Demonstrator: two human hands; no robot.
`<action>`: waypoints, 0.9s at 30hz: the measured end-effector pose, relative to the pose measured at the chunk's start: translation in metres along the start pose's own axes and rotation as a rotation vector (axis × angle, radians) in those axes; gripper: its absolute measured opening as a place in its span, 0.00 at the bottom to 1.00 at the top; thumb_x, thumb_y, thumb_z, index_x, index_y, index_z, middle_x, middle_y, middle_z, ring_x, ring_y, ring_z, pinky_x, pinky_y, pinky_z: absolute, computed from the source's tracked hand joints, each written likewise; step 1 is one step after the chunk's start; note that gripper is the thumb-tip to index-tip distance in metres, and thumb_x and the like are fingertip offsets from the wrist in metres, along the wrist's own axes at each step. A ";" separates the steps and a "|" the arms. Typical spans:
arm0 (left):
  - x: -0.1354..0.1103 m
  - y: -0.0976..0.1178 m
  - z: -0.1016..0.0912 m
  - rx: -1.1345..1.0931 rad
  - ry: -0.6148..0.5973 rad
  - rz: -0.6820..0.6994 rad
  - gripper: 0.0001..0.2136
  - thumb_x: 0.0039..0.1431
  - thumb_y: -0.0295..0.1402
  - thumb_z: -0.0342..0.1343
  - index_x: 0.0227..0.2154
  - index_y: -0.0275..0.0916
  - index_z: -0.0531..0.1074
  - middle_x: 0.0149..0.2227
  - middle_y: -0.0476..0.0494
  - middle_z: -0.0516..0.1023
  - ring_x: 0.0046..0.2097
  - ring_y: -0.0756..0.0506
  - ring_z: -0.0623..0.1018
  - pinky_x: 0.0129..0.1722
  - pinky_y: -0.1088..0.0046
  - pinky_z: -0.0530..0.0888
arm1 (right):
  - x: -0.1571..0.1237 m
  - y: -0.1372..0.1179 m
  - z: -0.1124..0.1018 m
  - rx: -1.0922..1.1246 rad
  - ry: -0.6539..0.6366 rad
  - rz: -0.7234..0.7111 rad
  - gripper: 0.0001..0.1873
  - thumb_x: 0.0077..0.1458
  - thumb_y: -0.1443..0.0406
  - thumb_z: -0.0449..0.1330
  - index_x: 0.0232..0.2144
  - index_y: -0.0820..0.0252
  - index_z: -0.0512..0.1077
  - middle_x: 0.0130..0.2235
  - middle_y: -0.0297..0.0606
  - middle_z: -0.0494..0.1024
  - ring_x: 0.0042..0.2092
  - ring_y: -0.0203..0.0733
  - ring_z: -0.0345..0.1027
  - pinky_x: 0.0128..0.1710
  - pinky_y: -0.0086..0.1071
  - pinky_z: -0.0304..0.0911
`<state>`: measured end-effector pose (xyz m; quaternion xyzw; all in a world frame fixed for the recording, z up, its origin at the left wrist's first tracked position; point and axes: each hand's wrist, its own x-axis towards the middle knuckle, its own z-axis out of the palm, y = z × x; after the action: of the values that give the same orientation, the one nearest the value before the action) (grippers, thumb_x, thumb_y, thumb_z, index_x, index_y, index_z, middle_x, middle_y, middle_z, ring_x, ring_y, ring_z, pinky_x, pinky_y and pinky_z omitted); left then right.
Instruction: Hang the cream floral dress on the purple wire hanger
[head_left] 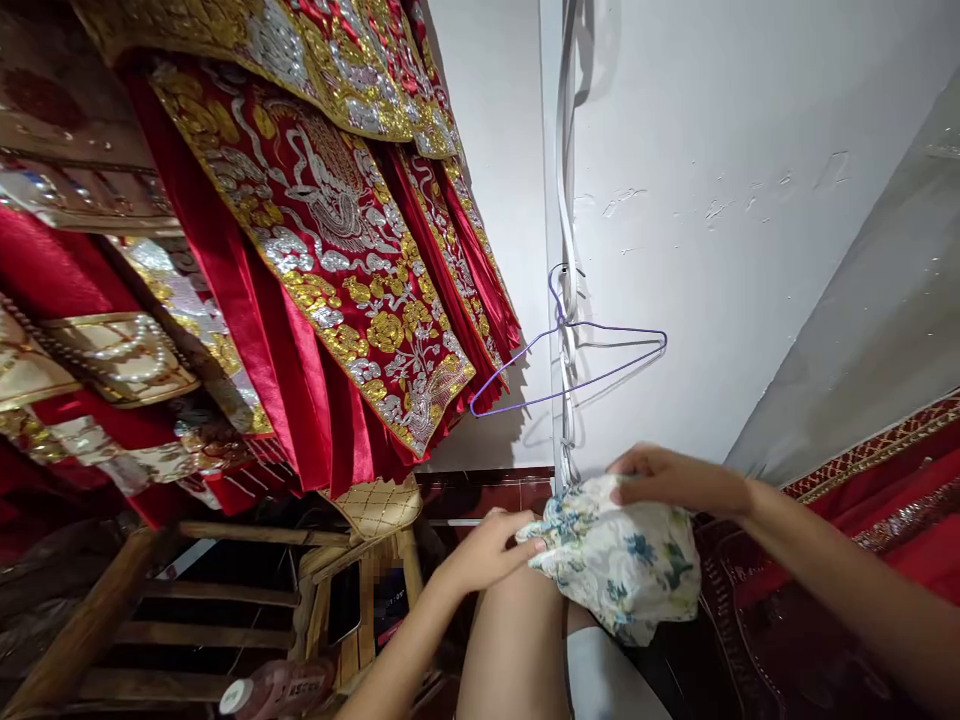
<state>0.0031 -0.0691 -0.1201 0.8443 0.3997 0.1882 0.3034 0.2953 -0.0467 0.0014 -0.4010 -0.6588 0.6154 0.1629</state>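
A white cloth [626, 560] printed with blue flowers and green leaves lies bunched over my lap; it looks like a light garment, but its kind is not clear. My left hand [486, 552] pinches the cloth's left edge between thumb and fingers, above my bare knee. On its upper edge my right hand [667, 482] is closed, with the fingers curled and partly hidden in the folds. Beyond my hands a purple wire hanger [611, 382] hangs bare from a white cord [564, 190] along the wall.
Red costumes [360, 250] with gold and silver embroidery hang at the left. Below them stand a wooden chair frame [210, 635] and a small wooden stool [367, 600] bearing phones. A pink bottle [289, 685] with a white cap lies nearby. Red beaded fabric [892, 510] fills the right.
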 end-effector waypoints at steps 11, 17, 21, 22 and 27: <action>0.012 -0.009 -0.065 0.479 0.018 -0.278 0.11 0.69 0.37 0.48 0.40 0.41 0.75 0.39 0.40 0.80 0.44 0.39 0.78 0.42 0.68 0.69 | 0.044 0.003 -0.079 -0.341 0.881 -0.464 0.26 0.48 0.62 0.62 0.52 0.58 0.78 0.50 0.45 0.82 0.50 0.55 0.76 0.47 0.41 0.71; -0.011 -0.010 -0.073 0.616 -0.051 -0.355 0.23 0.57 0.18 0.43 0.46 0.42 0.79 0.50 0.37 0.81 0.55 0.37 0.76 0.54 0.58 0.68 | 0.093 0.052 -0.079 -0.401 0.693 -0.398 0.24 0.54 0.64 0.54 0.51 0.56 0.77 0.50 0.41 0.82 0.51 0.52 0.75 0.49 0.38 0.69; -0.007 -0.012 -0.073 0.550 0.099 -0.375 0.29 0.56 0.17 0.42 0.56 0.43 0.74 0.65 0.39 0.72 0.66 0.37 0.68 0.61 0.50 0.65 | 0.071 0.060 -0.077 -0.447 0.766 -0.390 0.13 0.53 0.65 0.52 0.34 0.57 0.77 0.29 0.34 0.78 0.32 0.43 0.69 0.32 0.31 0.61; -0.004 -0.013 -0.075 0.517 0.140 -0.350 0.29 0.56 0.18 0.42 0.57 0.42 0.73 0.66 0.39 0.70 0.68 0.36 0.66 0.62 0.49 0.65 | 0.063 0.057 -0.079 -0.451 0.805 -0.384 0.11 0.52 0.65 0.53 0.31 0.57 0.76 0.27 0.33 0.75 0.31 0.42 0.67 0.31 0.30 0.58; 0.032 -0.014 -0.091 0.245 0.418 -0.107 0.25 0.63 0.28 0.45 0.63 0.35 0.66 0.69 0.31 0.64 0.71 0.37 0.61 0.71 0.52 0.57 | 0.036 0.029 -0.095 -0.437 0.902 -0.399 0.12 0.51 0.59 0.57 0.20 0.58 0.68 0.22 0.31 0.62 0.29 0.39 0.56 0.28 0.31 0.49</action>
<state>-0.0361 -0.0046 -0.0592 0.7951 0.5177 0.2928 0.1190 0.3496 0.0412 -0.0179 -0.5169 -0.6997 0.1878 0.4560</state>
